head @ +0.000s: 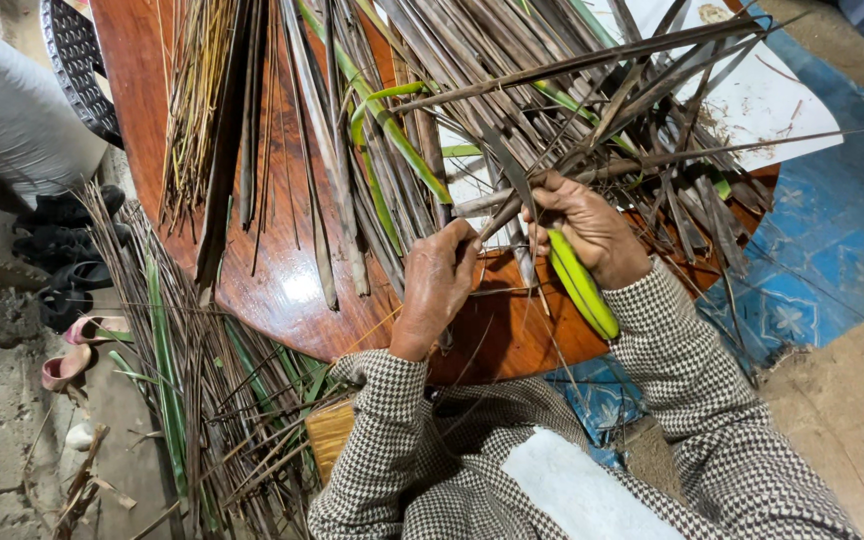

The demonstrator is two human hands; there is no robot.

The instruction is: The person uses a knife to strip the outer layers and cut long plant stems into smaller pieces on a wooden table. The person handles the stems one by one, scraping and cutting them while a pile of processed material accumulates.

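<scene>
On the round tabletop [282,290], the left hand [439,280] and the right hand [584,225] are both closing on one dry leaf strip [512,205], its long axis running up-right from the left hand, beside the green-handled tool [582,285].

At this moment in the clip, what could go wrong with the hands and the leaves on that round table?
1. The right hand grips a green-handled tool close to the left hand, which pinches the same dry leaf strip; if it is a blade, a slip might nick the fingers.
2. The stiff leaf pile crosses in all directions, so pulling one strip may drag others off the wooden table.
3. Loose leaves on the floor beside the person could snag feet.
</scene>
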